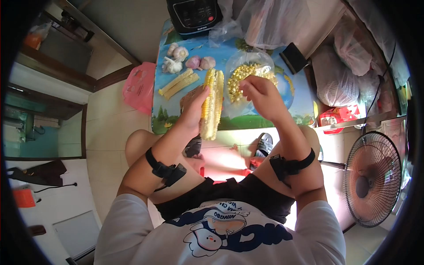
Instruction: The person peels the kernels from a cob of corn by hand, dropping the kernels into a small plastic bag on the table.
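Observation:
An ear of corn (212, 106) stands nearly upright in my left hand (193, 111), at the table's near edge. Some of its rows still carry yellow kernels, while pale bare strips show between them. My right hand (261, 96) hovers over a pile of loose corn kernels (236, 84) on a clear plastic bag (233, 111). Its fingers are curled towards the thumb, and whether any kernels are between them is hidden. Left of the ear lie bare corn cobs (179, 83). A brown patterned thing (186, 100) is partly covered by my left hand.
Garlic bulbs (175, 59) and two purplish bulbs (200, 62) lie on the picture-covered table (195, 41). A black appliance (195, 16) and plastic bags (275, 23) stand at the back. A black box (293, 58) sits right; a fan (371, 179) stands beside me.

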